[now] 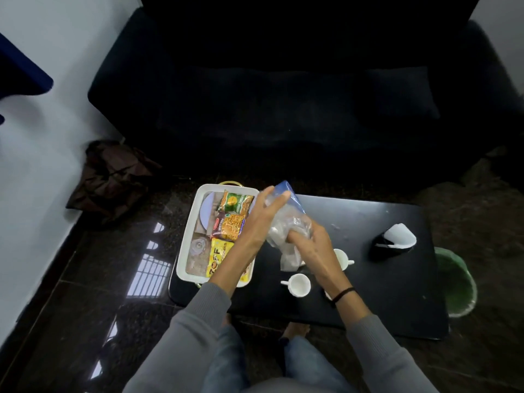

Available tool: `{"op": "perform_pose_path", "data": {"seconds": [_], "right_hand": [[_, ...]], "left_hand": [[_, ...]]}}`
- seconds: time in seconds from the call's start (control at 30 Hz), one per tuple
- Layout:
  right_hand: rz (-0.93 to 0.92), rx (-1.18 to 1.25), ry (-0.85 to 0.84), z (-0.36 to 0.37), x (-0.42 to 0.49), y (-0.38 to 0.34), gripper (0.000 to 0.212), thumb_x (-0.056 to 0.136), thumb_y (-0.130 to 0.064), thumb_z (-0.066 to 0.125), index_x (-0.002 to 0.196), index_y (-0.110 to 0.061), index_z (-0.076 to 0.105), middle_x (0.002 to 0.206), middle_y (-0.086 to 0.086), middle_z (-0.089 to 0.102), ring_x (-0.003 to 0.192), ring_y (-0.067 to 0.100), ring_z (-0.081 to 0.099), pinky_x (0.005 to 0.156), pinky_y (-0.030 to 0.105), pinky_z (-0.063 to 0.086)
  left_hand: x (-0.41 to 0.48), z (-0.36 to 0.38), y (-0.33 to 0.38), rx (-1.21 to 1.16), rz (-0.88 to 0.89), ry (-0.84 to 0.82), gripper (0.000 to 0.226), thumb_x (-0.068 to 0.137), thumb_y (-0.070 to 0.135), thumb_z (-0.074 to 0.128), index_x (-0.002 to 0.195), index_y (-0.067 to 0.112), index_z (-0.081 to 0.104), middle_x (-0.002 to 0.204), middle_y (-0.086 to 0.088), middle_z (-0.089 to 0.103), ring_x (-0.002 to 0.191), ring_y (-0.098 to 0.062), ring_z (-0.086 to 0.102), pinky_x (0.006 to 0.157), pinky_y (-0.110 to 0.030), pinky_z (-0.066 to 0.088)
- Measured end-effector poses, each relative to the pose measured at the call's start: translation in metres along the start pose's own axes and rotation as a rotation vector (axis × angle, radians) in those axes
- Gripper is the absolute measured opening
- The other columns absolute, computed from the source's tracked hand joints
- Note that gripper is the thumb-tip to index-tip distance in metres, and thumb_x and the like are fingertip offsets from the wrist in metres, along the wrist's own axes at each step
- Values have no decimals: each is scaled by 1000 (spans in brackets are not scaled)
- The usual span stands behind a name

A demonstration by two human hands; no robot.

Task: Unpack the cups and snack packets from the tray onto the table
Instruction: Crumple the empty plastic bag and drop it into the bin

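Note:
A white tray (185,242) rests on the left end of the black table (397,293). In it lie a green snack packet (235,202), an orange one (230,226) and a yellow one (219,255), plus a glass (198,246) and a pale round plate (208,212). My left hand (262,219) and my right hand (312,245) both grip a clear plastic bag with a blue top (286,222), held above the table just right of the tray. Two white cups (299,285) (343,258) stand on the table below my right hand.
A black holder with white paper (395,241) sits on the table's right part. A green bin (456,282) stands on the floor beyond the right edge. A dark sofa (283,95) fills the far side, and a brown bag (113,177) lies on the floor left.

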State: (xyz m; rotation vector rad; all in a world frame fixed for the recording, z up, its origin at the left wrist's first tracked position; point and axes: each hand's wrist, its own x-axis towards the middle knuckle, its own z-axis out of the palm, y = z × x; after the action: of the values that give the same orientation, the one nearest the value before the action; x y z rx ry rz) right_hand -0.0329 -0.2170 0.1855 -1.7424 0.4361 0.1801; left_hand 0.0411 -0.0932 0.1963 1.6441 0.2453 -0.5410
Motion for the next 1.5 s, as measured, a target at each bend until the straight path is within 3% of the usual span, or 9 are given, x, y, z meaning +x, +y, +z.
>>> {"op": "perform_pose_path", "data": {"seconds": [0.27, 0.43, 0.6, 0.73, 0.83, 1.0, 1.1, 1.23, 1.5], "right_hand": [[-63, 156, 36, -21, 2, -20, 59, 75, -42, 58, 126, -11, 57, 114, 6, 67, 100, 21, 71, 80, 36, 62], [-128, 116, 151, -17, 0, -30, 37, 74, -34, 63, 110, -40, 56, 123, 5, 57, 110, 20, 64, 86, 38, 61], [-158, 46, 154, -20, -1, -38, 53, 73, -41, 69, 121, -23, 56, 136, -1, 49, 126, 22, 53, 101, 52, 51], [-177, 138, 119, -21, -5, -40, 73, 70, -38, 72, 135, -23, 42, 143, -8, 41, 131, 16, 52, 94, 38, 58], [-186, 156, 76, -26, -9, -40, 88, 77, -31, 75, 151, -30, 27, 146, -9, 38, 124, -9, 52, 89, 21, 56], [-115, 139, -11, -41, -17, -32, 90, 74, -41, 85, 148, -46, 34, 144, -4, 52, 123, 15, 63, 101, 40, 56], [-101, 157, -1, -65, -22, -17, 89, 71, -37, 91, 143, -49, 41, 138, -7, 57, 119, 12, 66, 93, 30, 59], [-99, 20, 26, -107, -29, 11, 91, 62, -41, 95, 137, -54, 45, 136, -17, 54, 117, 0, 63, 91, 22, 58], [-115, 8, 272, -210, -52, 94, 69, 65, -22, 88, 122, -47, 60, 124, -18, 62, 113, 1, 63, 87, 13, 53]], "left_hand": [[-14, 14, 22, -47, -34, -264, 49, 74, 61, 76, 111, 31, 67, 107, 0, 73, 86, -12, 75, 65, -25, 58], [-15, 6, 30, -48, -45, -370, 40, 82, 46, 76, 117, 31, 63, 115, -4, 70, 96, -18, 72, 66, -30, 60], [-8, 3, 27, -78, 9, -301, 27, 78, 32, 69, 104, 25, 67, 104, -8, 69, 90, -23, 67, 62, -32, 57], [-2, 4, 23, -76, 32, -272, 7, 85, 32, 63, 88, 32, 69, 83, 8, 73, 77, -13, 68, 59, -30, 55], [3, 8, 19, -79, 35, -267, 11, 89, 34, 59, 83, 30, 68, 80, 6, 71, 74, -11, 66, 59, -28, 52], [2, 38, 11, -55, -1, -301, 25, 94, 26, 57, 70, 28, 63, 64, 10, 65, 59, -5, 61, 49, -18, 48], [-4, 65, 2, -62, -85, -292, 14, 94, 33, 58, 89, 21, 61, 81, 4, 66, 66, -7, 65, 53, -21, 51], [-16, 112, -3, -168, -267, -312, 54, 76, 42, 65, 119, 11, 55, 100, -11, 69, 86, -24, 70, 76, -43, 61], [-29, 250, -43, -83, -344, -316, 42, 76, 46, 58, 106, 17, 61, 103, -15, 67, 94, -30, 68, 77, -44, 55]]}}
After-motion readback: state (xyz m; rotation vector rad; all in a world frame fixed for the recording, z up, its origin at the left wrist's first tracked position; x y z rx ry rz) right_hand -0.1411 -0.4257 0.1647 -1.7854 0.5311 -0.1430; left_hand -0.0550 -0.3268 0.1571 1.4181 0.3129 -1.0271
